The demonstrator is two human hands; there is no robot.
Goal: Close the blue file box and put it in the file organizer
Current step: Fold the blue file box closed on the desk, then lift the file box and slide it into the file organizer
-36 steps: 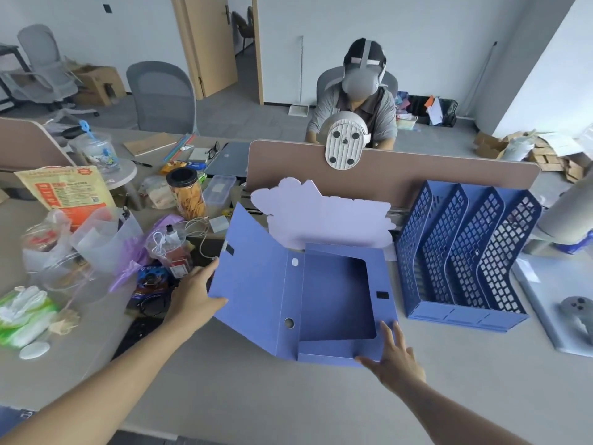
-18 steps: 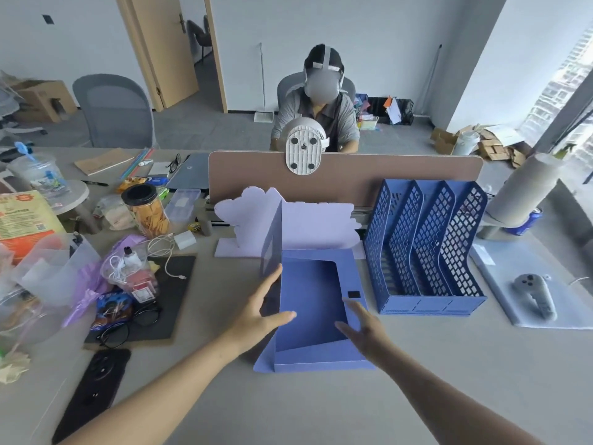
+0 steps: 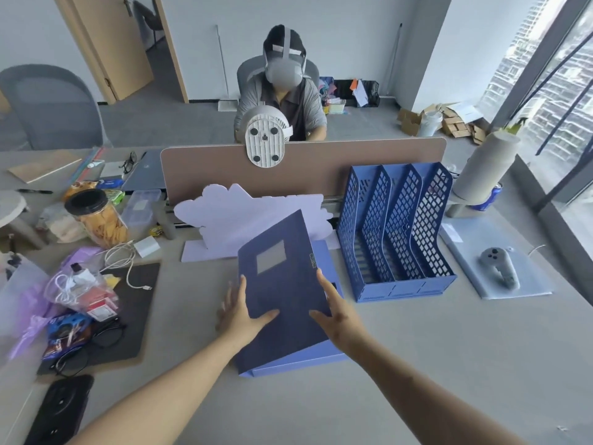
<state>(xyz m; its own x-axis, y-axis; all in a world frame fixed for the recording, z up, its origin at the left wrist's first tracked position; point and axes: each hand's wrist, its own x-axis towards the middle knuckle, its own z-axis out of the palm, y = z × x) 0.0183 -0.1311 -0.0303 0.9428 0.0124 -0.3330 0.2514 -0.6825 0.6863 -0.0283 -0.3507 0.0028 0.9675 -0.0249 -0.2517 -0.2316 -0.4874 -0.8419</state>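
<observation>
The blue file box (image 3: 282, 293) lies on the grey table in front of me. Its lid slopes down over the tray, raised along the right edge, with a clear label window facing up. My left hand (image 3: 239, 313) lies flat on the lid's left side, fingers spread and thumb on top. My right hand (image 3: 337, 313) touches the lid's right edge, fingers extended. The blue mesh file organizer (image 3: 398, 232) stands upright to the right of the box, its three slots open toward me.
A lilac cloud-shaped board (image 3: 231, 216) leans behind the box against the brown divider (image 3: 321, 165). Clutter fills the left: a snack jar (image 3: 99, 220), cables, bags, glasses, a black mat (image 3: 128, 313). A controller (image 3: 499, 266) lies on a grey folder at right. A person sits across.
The lid has swung from open at the left, through upright, down over the tray. My left hand followed it onto the top; my right hand moved to its right edge.
</observation>
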